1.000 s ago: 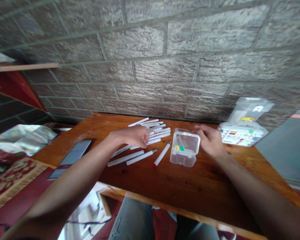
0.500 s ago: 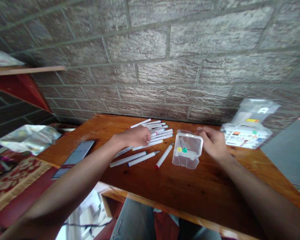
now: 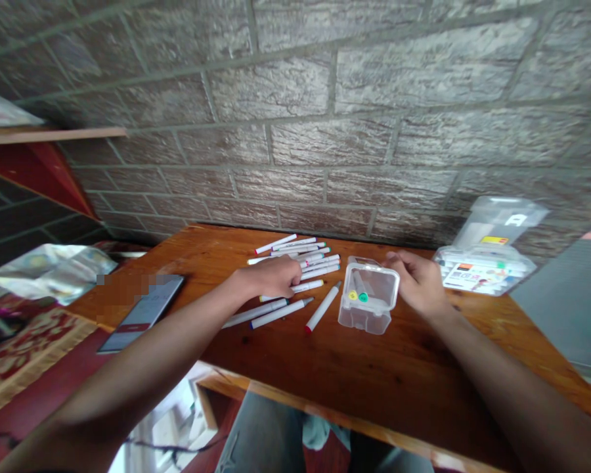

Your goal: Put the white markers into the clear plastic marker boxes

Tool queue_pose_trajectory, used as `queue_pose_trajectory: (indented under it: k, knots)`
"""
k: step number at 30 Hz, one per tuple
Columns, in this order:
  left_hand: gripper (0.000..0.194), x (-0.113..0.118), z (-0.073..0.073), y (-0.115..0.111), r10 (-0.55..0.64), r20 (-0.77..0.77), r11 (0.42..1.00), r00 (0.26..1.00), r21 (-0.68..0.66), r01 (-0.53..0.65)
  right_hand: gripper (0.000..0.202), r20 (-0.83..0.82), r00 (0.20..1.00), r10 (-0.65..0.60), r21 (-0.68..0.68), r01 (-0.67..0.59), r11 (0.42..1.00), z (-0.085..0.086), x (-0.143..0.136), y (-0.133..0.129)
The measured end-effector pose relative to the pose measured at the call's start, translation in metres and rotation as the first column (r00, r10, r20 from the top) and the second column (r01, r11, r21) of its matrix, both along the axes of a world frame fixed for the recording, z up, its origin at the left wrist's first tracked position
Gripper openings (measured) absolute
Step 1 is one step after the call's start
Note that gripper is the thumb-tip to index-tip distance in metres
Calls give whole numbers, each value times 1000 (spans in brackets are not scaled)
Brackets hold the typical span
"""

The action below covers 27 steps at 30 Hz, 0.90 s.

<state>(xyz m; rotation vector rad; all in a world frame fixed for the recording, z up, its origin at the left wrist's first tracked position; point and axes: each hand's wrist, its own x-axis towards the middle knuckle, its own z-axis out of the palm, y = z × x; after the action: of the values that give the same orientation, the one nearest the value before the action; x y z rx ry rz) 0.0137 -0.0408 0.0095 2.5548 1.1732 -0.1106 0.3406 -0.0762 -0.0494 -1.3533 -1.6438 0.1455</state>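
Note:
Over the pile of white markers (image 3: 320,268) is my left hand (image 3: 279,276), its fingers curled down among them; what the fingertips touch is too small to make out. A clear plastic box (image 3: 365,320) with its lid raised stands on the table, holding markers with a yellow end (image 3: 353,295) and a green end (image 3: 363,297). My right hand (image 3: 416,279) is closed just right of the box, its fingers bunched near the raised lid. A red-ended marker (image 3: 322,309) and a blue-ended marker (image 3: 282,313) lie left of the box.
Stacked clear cases (image 3: 485,268) stand at the table's right rear. A phone (image 3: 145,312) lies on the wooden table (image 3: 295,368) at the left. Behind rises a brick wall (image 3: 300,144); a shelf (image 3: 49,135) juts out at upper left.
My left hand has shifted slightly right and down over the markers, with its fingers lower. My right hand and the box have hardly moved.

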Motion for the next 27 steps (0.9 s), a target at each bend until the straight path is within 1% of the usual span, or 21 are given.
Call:
queue_pose_trajectory:
  k: [2,4,6,7,9,11,13,16,19,22,24,27]
  knots:
    - [15,-1,6,2,-23,5,999,1000,-22,23,52,6,1000,6,-3,-6,1000,1,-1,-1]
    - [11,-4,14,6,-42,31,998,999,-36,44,52,14,1000,16,-7,-16,1000,1,-1,-1]
    - [4,-7,22,12,-48,78,998,996,-43,52,53,20,1000,20,-8,-20,1000,2,-1,-2]
    - [3,-8,26,15,-28,127,997,992,-66,36,53,23,1000,20,-8,-19,1000,2,-1,-2]
    - [7,-8,31,20,-19,190,996,982,-79,34,53,27,999,18,-7,-18,1000,2,-1,-2]
    - [13,-5,33,23,-37,231,996,972,-76,56,54,30,999,19,-7,-19,1000,2,-1,-2]
    - [16,-1,33,24,-66,248,994,967,-73,87,55,31,999,22,-8,-22,1000,2,-1,-2]
    - [17,3,28,23,-85,236,989,968,-95,110,55,34,999,28,-12,-28,1000,1,-1,-1]
    - [11,5,22,19,-90,175,980,980,-162,119,55,35,999,34,-15,-34,999,1,0,-1]
    - [11,6,17,13,-71,98,977,993,-195,89,53,28,999,32,-15,-31,999,0,1,0]
    - [14,9,15,10,-56,47,984,997,-168,63,53,24,999,23,-12,-23,1000,0,2,0]
    - [17,12,10,7,-42,-16,995,999,-93,40,54,22,1000,13,-9,-13,1000,0,3,0]
